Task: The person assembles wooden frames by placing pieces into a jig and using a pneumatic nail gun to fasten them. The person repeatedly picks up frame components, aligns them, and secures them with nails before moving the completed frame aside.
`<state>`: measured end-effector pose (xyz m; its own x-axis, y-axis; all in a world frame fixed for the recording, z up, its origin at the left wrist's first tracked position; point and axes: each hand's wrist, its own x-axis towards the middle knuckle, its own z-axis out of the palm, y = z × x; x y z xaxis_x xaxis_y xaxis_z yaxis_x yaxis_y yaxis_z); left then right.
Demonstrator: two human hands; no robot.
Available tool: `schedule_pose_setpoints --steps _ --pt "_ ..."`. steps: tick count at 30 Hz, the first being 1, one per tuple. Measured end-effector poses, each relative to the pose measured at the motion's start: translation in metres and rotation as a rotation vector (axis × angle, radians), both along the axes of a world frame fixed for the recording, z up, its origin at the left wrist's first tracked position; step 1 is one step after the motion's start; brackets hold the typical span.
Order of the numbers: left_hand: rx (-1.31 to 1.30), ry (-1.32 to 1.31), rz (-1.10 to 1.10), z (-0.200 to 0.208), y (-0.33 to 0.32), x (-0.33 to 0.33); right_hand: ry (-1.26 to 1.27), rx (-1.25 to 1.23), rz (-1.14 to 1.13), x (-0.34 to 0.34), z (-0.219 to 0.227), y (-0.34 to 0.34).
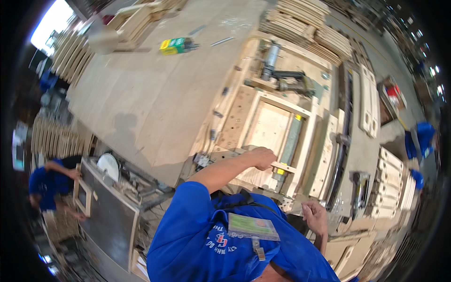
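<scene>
My left hand reaches across the bench, its fingers closed on the near crossbar of a pale rectangular wooden frame. The frame lies flat in a wooden jig. A grey-green bar with yellow ends runs inside it. My right hand hovers by the bench's near edge, right of the frame's near corner, fingers curled, with nothing visible in them. Beyond the frame, a nail gun rests in the jig.
A yellow-green box sits on the wide board at left. Slatted wooden parts are stacked at the far end. A second nail gun stands at right. A co-worker handles a small frame beside a saw table.
</scene>
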<state>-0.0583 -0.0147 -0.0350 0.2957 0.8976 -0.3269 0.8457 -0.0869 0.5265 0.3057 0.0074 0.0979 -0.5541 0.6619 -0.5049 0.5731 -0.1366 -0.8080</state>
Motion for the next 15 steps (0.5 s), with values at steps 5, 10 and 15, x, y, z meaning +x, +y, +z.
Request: schedule_pose_setpoints --steps 5,10,15 --pt "-0.023 -0.040 -0.052 0.000 -0.001 -0.005 0.044 0.269 -0.111 -0.030 -0.010 0.015" --pt "0.003 -0.040 -0.005 -0.007 -0.003 -0.006 -0.167 0.510 -0.109 -0.140 -0.065 0.078" --pt "-0.001 -0.028 -0.048 0.009 -0.003 -0.003 -0.466 0.551 -0.146 -0.176 -0.131 0.112"
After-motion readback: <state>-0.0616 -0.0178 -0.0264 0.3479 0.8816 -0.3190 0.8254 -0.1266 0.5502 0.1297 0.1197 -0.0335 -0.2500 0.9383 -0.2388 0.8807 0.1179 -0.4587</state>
